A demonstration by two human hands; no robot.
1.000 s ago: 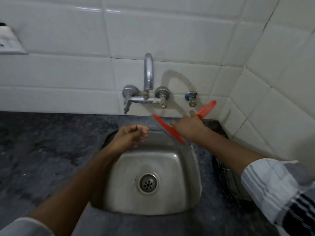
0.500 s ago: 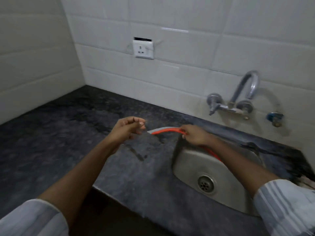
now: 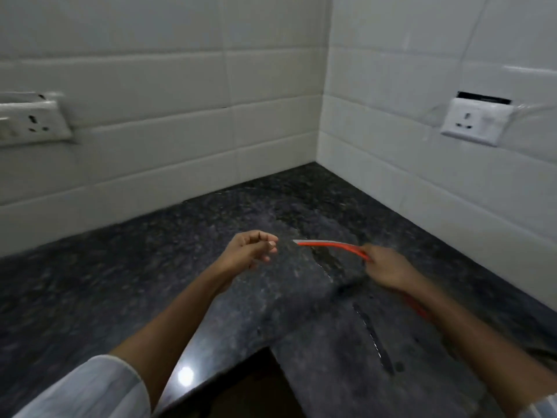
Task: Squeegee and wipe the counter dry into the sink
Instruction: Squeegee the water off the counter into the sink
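squeegee (image 3: 327, 244) out front now, a thin red blade with a pale edge, and i see it reaching left from the right hand (image 3: 388, 268), curving low over the dark speckled counter (image 3: 150, 282); whether the edge touches the stone, i cannot tell. right hand has its fingers curled round the red handle end, gripping it. left hand (image 3: 248, 251) hangs above the counter just left of the blade tip, apart from it, fingers loosely curled toward the thumb, holding nothing. under the blade there's a dark wet streak (image 3: 327, 260) with a bright rim, and a second thin streak (image 3: 372, 333) nearer me. counter runs into a corner of white tiled walls (image 3: 180, 116), with 2 sockets: left socket (image 3: 33, 120), right socket (image 3: 473, 120). pale sleeve (image 3: 99, 390) at bottom left.
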